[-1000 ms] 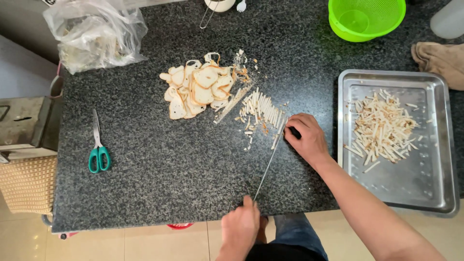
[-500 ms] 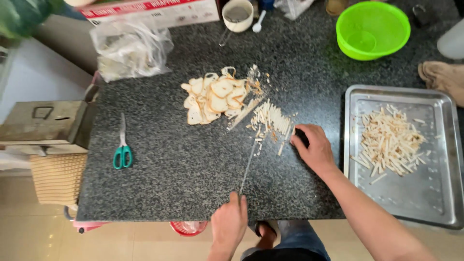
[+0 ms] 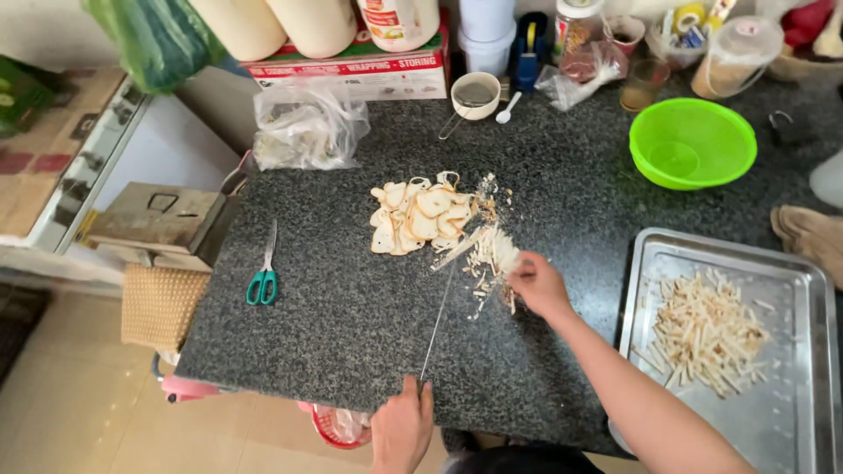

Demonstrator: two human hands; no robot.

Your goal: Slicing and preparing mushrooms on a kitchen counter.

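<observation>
My left hand [image 3: 401,430] grips the handle of a long thin knife [image 3: 439,316] at the counter's front edge. Its blade reaches up toward a small heap of cut pale strips [image 3: 490,259]. My right hand [image 3: 536,283] rests on that heap, fingers curled over the strips. Just behind lies a pile of flat pale slices [image 3: 417,215] on the dark speckled granite counter [image 3: 351,298].
A steel tray [image 3: 799,421] with more cut strips sits at the right. A green bowl [image 3: 692,142] stands at the back right, green-handled scissors [image 3: 263,274] lie at the left, and a plastic bag [image 3: 307,123], cup and jars line the back. A tan cloth [image 3: 808,235] lies far right.
The view has tilted up, showing more of the back of the counter. My right hand has shifted from the right of the strips onto the heap. The left hand still holds the knife.
</observation>
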